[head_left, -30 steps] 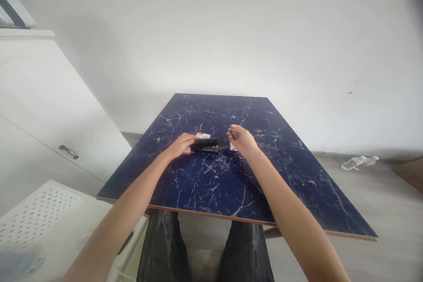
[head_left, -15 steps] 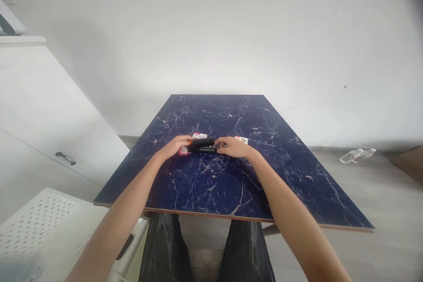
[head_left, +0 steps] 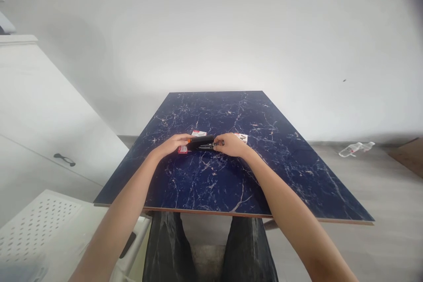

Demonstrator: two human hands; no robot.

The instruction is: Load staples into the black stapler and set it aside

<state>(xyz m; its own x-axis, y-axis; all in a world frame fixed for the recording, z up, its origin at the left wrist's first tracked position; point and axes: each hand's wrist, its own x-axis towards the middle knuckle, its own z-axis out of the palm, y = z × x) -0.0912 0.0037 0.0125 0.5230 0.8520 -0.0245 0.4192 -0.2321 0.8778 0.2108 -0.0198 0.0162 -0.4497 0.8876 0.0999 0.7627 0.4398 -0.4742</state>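
A plain furnished room, perhaps in a home; the soft, slightly blurred view leaves that unsettled.
A white cabinet (head_left: 39, 101) with a dark handle (head_left: 64, 159) stands at the left, a marbled blue counter (head_left: 211, 189) reaches toward a bare pale wall (head_left: 214, 31), and clear plastic bottles (head_left: 350, 150) lie on the grey floor (head_left: 390, 216) near brown cardboard (head_left: 410, 157).

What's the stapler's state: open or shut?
The stapler looks at least partly open: silver metal shows beneath its black top. How wide, can't tell: the right hand hides one end.
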